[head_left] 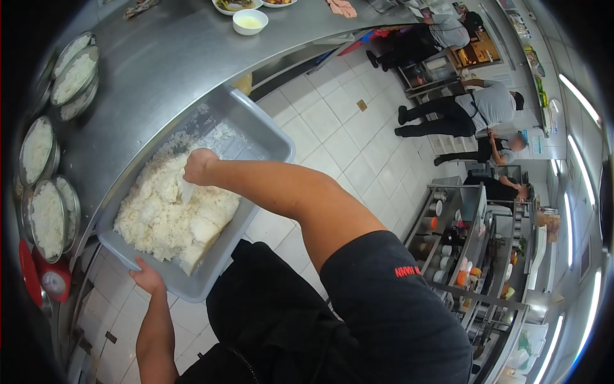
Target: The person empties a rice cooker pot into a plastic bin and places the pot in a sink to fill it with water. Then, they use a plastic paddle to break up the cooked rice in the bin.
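A big mass of cooked white rice [166, 211] fills much of a grey plastic tub [272, 131] beside the metal counter. Over the rice, my right hand [201, 166] is closed in a fist around a white rice paddle [187, 191]. The paddle's blade points down into the rice, and most of its handle is hidden by my fingers. My left hand [147, 276] grips the near rim of the tub, thumb on the edge; its other fingers are partly hidden. Loose grains cling to the tub's far end.
Metal bowls of rice [48, 217] stand in stacks along the steel counter [160, 57]. A red scale [54, 281] sits at the lower left, and a white bowl [250, 22] farther along. Several co-workers [489, 105] stand across the tiled floor, near shelves [448, 256] of kitchenware.
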A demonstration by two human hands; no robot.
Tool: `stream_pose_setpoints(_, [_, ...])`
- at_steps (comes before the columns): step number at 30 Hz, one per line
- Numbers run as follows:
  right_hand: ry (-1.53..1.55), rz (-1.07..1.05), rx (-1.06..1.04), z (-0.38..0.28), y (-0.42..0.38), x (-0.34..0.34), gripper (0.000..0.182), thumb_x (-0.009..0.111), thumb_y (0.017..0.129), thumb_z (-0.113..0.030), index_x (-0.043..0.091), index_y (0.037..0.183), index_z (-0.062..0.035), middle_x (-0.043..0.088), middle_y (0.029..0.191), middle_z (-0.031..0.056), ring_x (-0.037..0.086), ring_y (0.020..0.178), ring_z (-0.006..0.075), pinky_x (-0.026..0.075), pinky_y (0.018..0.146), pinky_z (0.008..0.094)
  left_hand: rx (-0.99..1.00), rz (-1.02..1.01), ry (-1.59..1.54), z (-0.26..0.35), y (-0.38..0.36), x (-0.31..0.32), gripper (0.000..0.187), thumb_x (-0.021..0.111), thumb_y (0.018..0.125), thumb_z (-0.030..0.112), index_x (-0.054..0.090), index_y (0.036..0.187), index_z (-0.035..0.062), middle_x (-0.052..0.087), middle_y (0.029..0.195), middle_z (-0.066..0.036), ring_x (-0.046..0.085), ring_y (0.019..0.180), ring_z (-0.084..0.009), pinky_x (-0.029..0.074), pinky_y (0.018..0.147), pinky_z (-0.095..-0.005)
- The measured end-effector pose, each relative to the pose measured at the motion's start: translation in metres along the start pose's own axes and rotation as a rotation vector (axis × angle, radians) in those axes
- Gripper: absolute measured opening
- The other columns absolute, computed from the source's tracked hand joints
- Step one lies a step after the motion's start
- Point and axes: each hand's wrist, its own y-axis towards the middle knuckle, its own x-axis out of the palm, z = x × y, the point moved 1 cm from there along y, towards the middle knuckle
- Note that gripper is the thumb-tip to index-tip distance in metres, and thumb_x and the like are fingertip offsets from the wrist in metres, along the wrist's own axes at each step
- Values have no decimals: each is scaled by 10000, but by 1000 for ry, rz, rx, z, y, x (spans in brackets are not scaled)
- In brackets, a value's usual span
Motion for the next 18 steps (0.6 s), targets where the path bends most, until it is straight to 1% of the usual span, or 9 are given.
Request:
stream_pose_setpoints(2, [-109,0,-54,4,9,3,223,564,990,-180,748,1109,-224,763,1079,16,728,1058,260,611,756,425,-6,4,-4,6,-2,-1,632,596,996,536,577,1113,-84,702,1035,-305,701,951,-453,552,850,-516])
stream_pose_setpoints(4, [-40,-28,-77,5,14,15,284,541,1003,-180,727,1197,-271,752,1088,28,724,1070,285,609,768,436,-22,15,6,5,-5,-3,617,594,1003,520,578,1123,-86,701,1034,-304,700,949,-453,551,851,-517])
stream_pose_setpoints(6, [152,-39,43,-1,0,22,364,550,995,-160,677,1305,-301,736,1107,55,722,1071,304,605,782,447,-37,-11,-66,2,-2,0,587,591,1014,486,577,1137,-88,699,1037,-309,697,949,-455,544,851,-521])
stream_pose_setpoints(8, [283,-77,70,-9,-24,27,515,588,976,-166,558,1461,-334,719,1099,117,720,1022,341,590,813,471,104,74,5,-19,9,9,543,610,1014,445,579,1152,-80,705,1030,-300,696,951,-455,537,852,-523])
stream_pose_setpoints(9, [354,-44,75,-8,-53,14,538,595,970,-169,540,1481,-328,713,1070,149,717,992,348,579,819,480,120,96,-40,-24,12,12,520,622,1011,430,582,1150,-69,708,1033,-293,695,955,-459,535,852,-523])
stream_pose_setpoints(10, [448,-17,152,-7,-72,11,405,528,992,-167,626,1383,-214,716,1103,178,707,1064,366,573,860,496,136,114,-82,-23,11,12,498,635,1007,416,584,1149,-58,712,1035,-286,693,959,-463,533,851,-523])
stream_pose_setpoints(12, [465,62,253,2,-108,-3,485,551,934,-96,610,1400,-219,719,1033,184,720,1006,379,577,845,493,50,62,-130,-7,4,1,460,653,997,401,587,1127,-36,716,1042,-279,685,978,-482,531,853,-524])
stream_pose_setpoints(14, [437,-11,362,5,-126,-35,533,553,905,-54,605,1408,-224,717,1044,195,712,1020,377,575,846,493,3,60,-86,-8,5,0,456,650,997,403,580,1104,-34,714,1039,-288,682,977,-492,529,847,-530])
stream_pose_setpoints(18, [364,-86,319,-3,-74,-7,579,555,876,-15,596,1421,-204,714,1053,192,696,1065,371,569,870,489,-36,36,-5,3,2,-5,459,636,998,414,551,1064,-32,709,997,-308,680,948,-507,523,828,-552])
